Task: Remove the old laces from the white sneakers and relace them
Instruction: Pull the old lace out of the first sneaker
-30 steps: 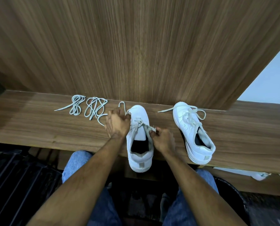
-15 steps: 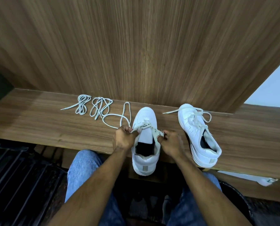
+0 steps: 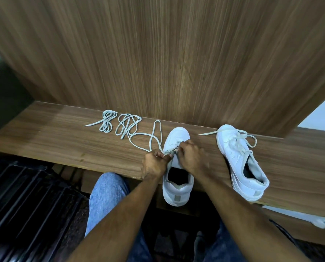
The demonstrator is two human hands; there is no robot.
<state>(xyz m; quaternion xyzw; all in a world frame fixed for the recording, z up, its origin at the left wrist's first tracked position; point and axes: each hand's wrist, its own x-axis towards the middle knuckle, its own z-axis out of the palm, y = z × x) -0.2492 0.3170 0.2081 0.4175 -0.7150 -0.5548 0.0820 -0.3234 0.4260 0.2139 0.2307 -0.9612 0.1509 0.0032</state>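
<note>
Person sitting at the wooden tabletop (image 3: 63, 140), both hands working at the near sneaker (image 3: 177, 178), which is sitting in front of them, toe to the wall, heel overhanging the edge. Left hand (image 3: 154, 164) is pinching the lace (image 3: 154, 138) at the sneaker's left side; right hand (image 3: 191, 156) is curling round the lace at the lower eyelets. The free length of that lace is trailing off in loops to the left. Most eyelets look bare, so this lace seems nearly out, or only just started; cannot tell which.

Second sneaker (image 3: 242, 163) is lying to the right, fully laced, ends loose. It looks untouched.

Two bundled laces (image 3: 118, 123) are lying further left, near the wall; old or new, cannot tell.

So the job looks to be in its early part.

Hidden: fingertips and the eyelets under the hands. A white object at the lower right is cut off by the frame.
</note>
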